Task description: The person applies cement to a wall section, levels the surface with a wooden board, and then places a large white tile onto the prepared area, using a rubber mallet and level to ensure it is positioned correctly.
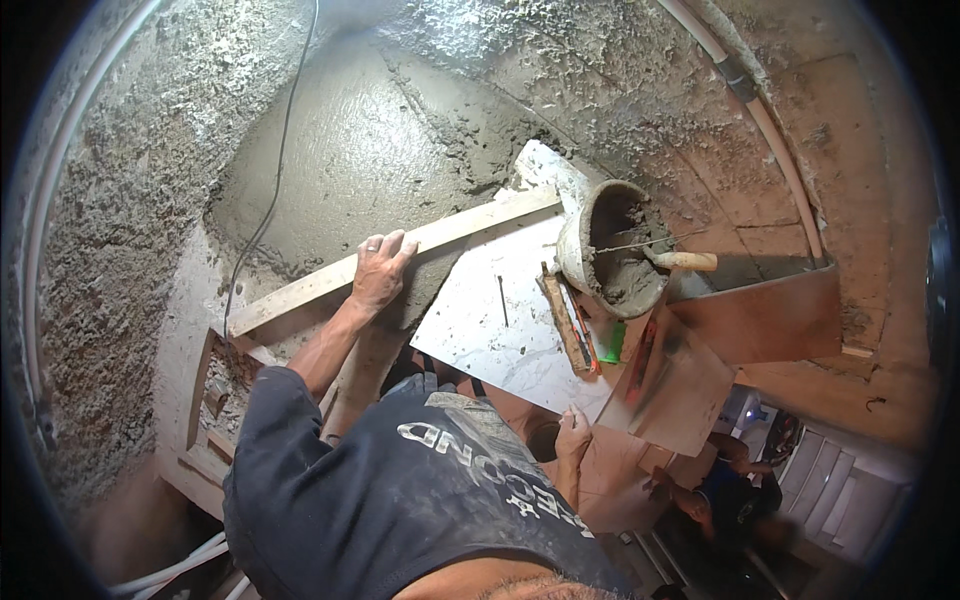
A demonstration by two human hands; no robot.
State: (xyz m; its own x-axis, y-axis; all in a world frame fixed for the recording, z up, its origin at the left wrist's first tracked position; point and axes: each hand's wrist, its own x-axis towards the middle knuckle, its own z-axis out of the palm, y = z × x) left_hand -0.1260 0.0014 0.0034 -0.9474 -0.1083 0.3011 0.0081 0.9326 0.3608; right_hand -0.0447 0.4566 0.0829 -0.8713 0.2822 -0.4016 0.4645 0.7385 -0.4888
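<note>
My left hand [380,270] is closed over a long pale wooden straightedge [450,228], which lies slantwise along the lower border of smooth wet mortar [340,140]. A white marbled tile [480,340] extends to the right below the straightedge. At its near edge is my right hand [573,436], fingers closed on the rim; part of the fingers is hidden. On the tile lie a thin dark nail-like rod [503,300], a wooden strip [565,325], an orange slender tool [584,335] and a green piece [614,343].
A mortar-caked bucket [575,250] holds mortar and a wooden-handled tool [688,261]. A brown panel [765,315] stands to its right. A dark cable [275,180] crosses the mortar. Pipes [785,150] run along both sides. Another person [735,490] is at lower right.
</note>
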